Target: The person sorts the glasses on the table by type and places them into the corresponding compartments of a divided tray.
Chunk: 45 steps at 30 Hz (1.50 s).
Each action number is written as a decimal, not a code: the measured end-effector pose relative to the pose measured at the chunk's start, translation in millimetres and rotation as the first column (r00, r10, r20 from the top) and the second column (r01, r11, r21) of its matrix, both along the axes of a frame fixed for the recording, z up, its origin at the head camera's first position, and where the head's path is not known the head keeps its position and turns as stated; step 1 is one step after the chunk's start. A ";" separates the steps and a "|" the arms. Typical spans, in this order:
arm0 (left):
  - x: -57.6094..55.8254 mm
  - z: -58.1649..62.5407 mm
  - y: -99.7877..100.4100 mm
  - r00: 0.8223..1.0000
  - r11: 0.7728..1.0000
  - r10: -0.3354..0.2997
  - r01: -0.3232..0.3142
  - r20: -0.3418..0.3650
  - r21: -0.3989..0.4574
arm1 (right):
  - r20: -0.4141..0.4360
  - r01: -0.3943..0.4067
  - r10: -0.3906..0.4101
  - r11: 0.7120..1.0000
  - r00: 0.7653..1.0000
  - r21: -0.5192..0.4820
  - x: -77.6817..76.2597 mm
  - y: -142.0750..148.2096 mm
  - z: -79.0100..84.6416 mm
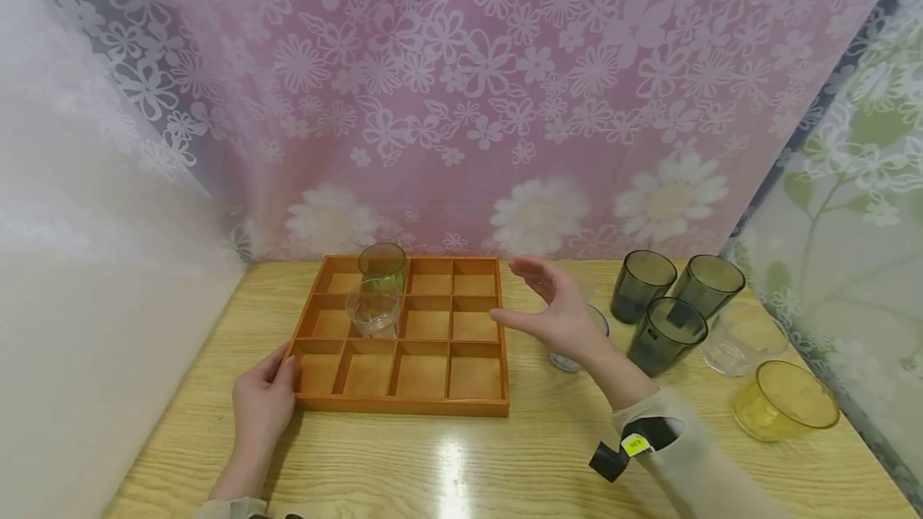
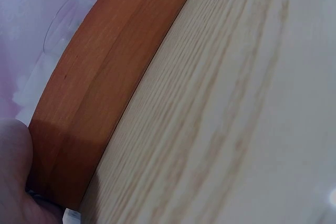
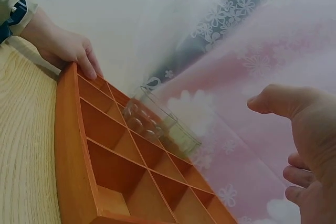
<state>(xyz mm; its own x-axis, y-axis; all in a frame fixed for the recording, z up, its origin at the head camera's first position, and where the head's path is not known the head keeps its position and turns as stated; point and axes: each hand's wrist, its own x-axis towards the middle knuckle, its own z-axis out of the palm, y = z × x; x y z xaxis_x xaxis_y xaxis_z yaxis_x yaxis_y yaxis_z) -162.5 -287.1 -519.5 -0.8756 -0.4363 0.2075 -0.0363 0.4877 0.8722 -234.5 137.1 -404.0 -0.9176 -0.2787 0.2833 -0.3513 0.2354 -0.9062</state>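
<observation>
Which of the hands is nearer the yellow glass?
Right. The right hand is in the gap between the wooden tray and the dark glasses, apart from the yellow glass. The left hand is farther, gripping the tray's left side.

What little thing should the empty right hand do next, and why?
Maybe the right hand should move to the blue-rimmed glass partly hidden behind it. That hand is open, a green glass and a clear glass already sit in the tray, its front compartments hold nothing, and the left hand grips its edge.
</observation>
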 end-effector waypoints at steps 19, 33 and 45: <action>1.6 1.2 1.0 1.000 1.000 0.003 -0.003 0.014 0.014 | -0.120 0.060 -0.052 0.996 0.991 0.060 24.5 64.2 15.4; 1.6 2.3 1.9 1.000 1.000 0.002 -0.002 0.022 0.025 | -0.213 0.079 -0.069 0.996 0.975 0.039 58.4 134.9 25.7; 1.9 1.0 1.9 1.000 1.000 0.012 -0.012 0.017 0.009 | -0.142 0.089 -0.102 0.992 0.985 -0.094 77.9 202.0 14.9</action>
<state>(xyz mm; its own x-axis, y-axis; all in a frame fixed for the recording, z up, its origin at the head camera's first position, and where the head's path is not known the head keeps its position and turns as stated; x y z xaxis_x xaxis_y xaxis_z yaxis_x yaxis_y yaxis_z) -160.5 -285.2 -518.5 -0.8737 -0.4484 0.1887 -0.0569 0.4795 0.8757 -156.6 339.1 -389.1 -0.8857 -0.1601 0.4357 -0.4612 0.1965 -0.8653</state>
